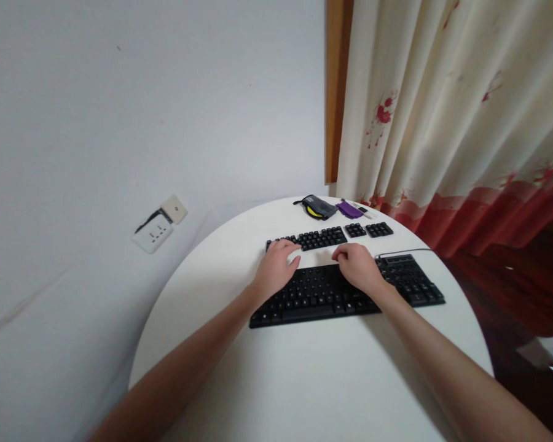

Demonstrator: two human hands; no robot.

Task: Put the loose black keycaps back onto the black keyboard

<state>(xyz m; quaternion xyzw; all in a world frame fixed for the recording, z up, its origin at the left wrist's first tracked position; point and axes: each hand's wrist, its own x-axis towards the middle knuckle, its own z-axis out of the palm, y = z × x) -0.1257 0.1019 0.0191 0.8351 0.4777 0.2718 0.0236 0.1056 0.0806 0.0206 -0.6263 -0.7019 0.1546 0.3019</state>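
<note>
A black keyboard (306, 314) lies on the round white table (304, 374). Small separate points show across its upper middle, where the keycaps look to be off. Behind it, black keycaps (323, 237) stand in rows on the table. My left hand (276, 265) reaches over the keyboard's left end, thumb and fingers apart, its fingertips at the left end of those rows. Over the keyboard's upper edge is my right hand (358, 265), fingers curled and pressed together. Whatever may be between its fingertips is too small to make out.
Two smaller keycap blocks, one in the middle (355, 230) and one at right (379, 229), sit behind the keyboard. Further back lie a dark grey pouch (320, 205) with yellow and a purple cloth item (349, 209). A cable (403, 251) runs behind the keyboard. Wall and curtain (410, 123) border the table.
</note>
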